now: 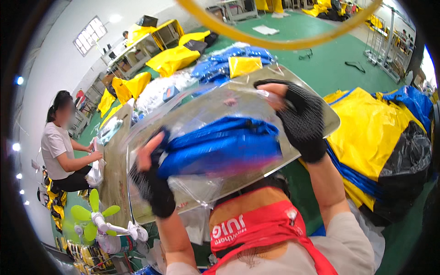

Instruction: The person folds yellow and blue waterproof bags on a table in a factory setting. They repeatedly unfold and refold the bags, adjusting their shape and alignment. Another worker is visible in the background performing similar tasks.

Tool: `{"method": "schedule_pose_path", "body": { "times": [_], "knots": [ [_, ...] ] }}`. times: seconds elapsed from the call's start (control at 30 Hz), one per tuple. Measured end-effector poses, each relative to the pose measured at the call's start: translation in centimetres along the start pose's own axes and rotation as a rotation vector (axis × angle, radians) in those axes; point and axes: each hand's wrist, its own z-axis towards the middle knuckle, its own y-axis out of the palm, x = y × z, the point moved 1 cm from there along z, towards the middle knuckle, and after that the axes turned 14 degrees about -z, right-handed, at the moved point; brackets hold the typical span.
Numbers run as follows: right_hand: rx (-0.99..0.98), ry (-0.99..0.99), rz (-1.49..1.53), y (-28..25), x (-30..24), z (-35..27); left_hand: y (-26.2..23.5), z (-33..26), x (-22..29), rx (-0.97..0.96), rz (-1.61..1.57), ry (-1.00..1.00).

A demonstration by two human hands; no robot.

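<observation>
- Head view: the left hand (153, 183), in a black fingerless glove, is grasping the left side of a clear plastic bag (199, 188); motion blur is hiding the exact contact of its fingers.
- The right hand (300, 117), gloved alike, is closing its fingers on the bag's clear film at the upper right.
- A folded blue bundle (224, 149) is lying inside the bag, between the two hands and above the tabletop (245, 89); its lower edge is blurring, so whether it is touching the surface I cannot tell.
- A red apron (256, 224) is hanging on the wearer's front, just beside the near edge.
- Large yellow sheeting (357, 133), with blue and black pieces, is lying heaped to the right.
- Blue packs (215, 64) are lying beyond the far edge, and a yellow pack (245, 66) is resting on them.
- A small fan (95, 216) with green blades is standing out at lower left.
- Another person (59, 146) is sitting at far left, handling a whitish plastic bag (95, 173).
- Overhead, a blurred yellow ring (275, 45) is crossing the top, and green floor (321, 62) is showing behind it.
</observation>
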Motion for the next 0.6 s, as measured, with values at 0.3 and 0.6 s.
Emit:
{"method": "schedule_pose_path", "body": {
  "times": [0.3, 0.6],
  "knots": [
    [-0.242, 0.050, -0.152, 0.6, 2.2, 1.7, -0.5, -0.1, 0.1, -0.036, 0.282, -0.167],
    [-0.605, -0.028, -0.675, 17.0, 22.4, -7.6, -7.7, -6.5, -32.6, 0.180, -0.446, -0.899]
  ]
}}
